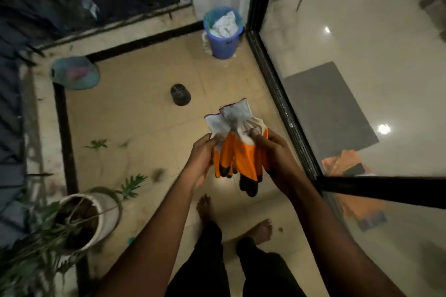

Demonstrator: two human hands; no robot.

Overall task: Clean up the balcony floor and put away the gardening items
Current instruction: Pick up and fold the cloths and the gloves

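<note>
A pair of orange gardening gloves (237,154) with white cuffs and black fingertips hangs in front of me above the balcony floor. My left hand (201,159) grips the gloves from the left side. My right hand (277,152) pinches them from the right near the cuffs. The cuffs point away from me and the black fingertips dangle toward my feet.
A blue bin (223,31) with white waste stands in the far corner. A small black pot (180,94) lies on the tiles. A teal tub (75,73) sits at left, a white planter (90,217) at near left. Green leaves (131,185) litter the floor. A glass door (277,94) runs along the right.
</note>
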